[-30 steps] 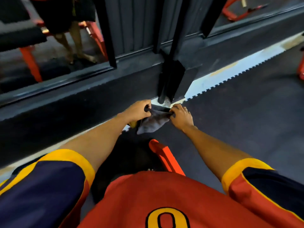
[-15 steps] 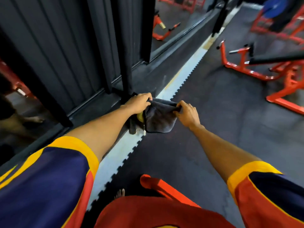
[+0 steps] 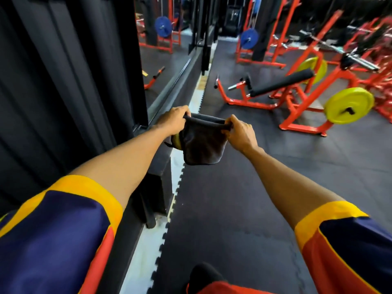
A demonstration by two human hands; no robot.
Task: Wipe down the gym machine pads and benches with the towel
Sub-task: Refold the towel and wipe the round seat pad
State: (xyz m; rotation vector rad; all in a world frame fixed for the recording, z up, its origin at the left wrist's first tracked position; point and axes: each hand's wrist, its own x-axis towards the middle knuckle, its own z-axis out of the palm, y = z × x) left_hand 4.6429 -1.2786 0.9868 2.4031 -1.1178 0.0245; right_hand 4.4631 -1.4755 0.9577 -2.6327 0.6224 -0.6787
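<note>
Both arms are stretched straight out in front, chest-high over the black floor mat (image 3: 233, 209). Left hand (image 3: 172, 119) and right hand (image 3: 240, 134) each have fingers curled tight round a top corner of the dark towel (image 3: 201, 145), which hangs slack between them. Something yellow peeks under the left hand, can't tell what. The padded bench (image 3: 282, 82) sits well beyond, off to the right.

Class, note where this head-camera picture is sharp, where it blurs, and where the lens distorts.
Head view: towel, left hand and right hand fairly sharp; red racks at far right smeared by motion blur; white floor strip bowed by the wide-angle lens.
</note>
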